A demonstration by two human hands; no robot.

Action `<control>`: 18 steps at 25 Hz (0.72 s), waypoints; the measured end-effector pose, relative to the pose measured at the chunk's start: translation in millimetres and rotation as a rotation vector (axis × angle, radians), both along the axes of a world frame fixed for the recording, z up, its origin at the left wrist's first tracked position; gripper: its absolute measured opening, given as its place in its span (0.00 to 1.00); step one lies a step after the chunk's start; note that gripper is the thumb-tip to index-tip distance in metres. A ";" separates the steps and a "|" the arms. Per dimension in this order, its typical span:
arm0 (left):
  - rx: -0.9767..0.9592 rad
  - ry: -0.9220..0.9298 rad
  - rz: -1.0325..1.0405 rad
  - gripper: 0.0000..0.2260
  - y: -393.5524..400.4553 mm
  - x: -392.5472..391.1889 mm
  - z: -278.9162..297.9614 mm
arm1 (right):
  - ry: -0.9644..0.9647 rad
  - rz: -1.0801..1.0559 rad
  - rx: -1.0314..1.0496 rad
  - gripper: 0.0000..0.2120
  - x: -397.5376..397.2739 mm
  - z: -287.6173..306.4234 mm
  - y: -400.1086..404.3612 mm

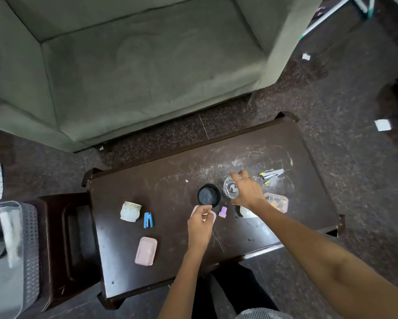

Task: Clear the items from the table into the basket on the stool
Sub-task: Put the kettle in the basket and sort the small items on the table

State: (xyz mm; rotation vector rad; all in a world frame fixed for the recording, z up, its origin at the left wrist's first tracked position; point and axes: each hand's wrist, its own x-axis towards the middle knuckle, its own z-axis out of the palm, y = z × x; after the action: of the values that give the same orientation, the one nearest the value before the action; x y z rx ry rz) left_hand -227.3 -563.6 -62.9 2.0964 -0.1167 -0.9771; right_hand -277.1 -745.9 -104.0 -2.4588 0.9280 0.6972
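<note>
Right fingers (pixel 237 176) spread loosely over the glass (pixel 230 188), holding nothing yet. The glass sits just right of the black bowl (pixel 208 195), directly under that hand. Left hand (pixel 200 223) pinches a pink lid (pixel 213 216) just below the bowl. The basket (pixel 30 238) lies far left.

left hand (pixel 200 224) fingers curled, right hand (pixel 248 192) fingers spread
</note>
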 end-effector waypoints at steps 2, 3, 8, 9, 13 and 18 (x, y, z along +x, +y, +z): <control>-0.003 0.017 0.011 0.09 -2.8 1.6 -0.8 | 0.016 0.047 0.012 0.42 4.2 -8.9 -0.9; 0.000 0.025 0.012 0.10 -3.2 1.7 -1.6 | 0.021 0.053 0.016 0.43 4.2 -12.6 -1.2; 0.028 0.027 0.024 0.10 -0.3 4.0 -10.4 | 0.040 0.075 0.011 0.43 5.1 -23.1 -1.4; 0.028 0.030 0.029 0.09 0.4 4.2 -11.1 | 0.044 0.079 0.012 0.43 5.5 -24.0 -1.0; 0.023 0.051 0.063 0.09 3.7 4.5 -13.5 | 0.052 0.077 0.012 0.42 9.1 -28.0 2.0; 0.032 0.045 0.066 0.09 8.6 5.8 -15.8 | 0.066 0.118 -0.001 0.42 6.7 -32.7 3.0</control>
State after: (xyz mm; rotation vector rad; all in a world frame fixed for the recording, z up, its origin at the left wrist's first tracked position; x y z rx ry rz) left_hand -221.5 -555.0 -78.8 2.0922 -0.0091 -0.9923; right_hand -270.3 -742.9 -136.7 -2.5216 0.8121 0.8224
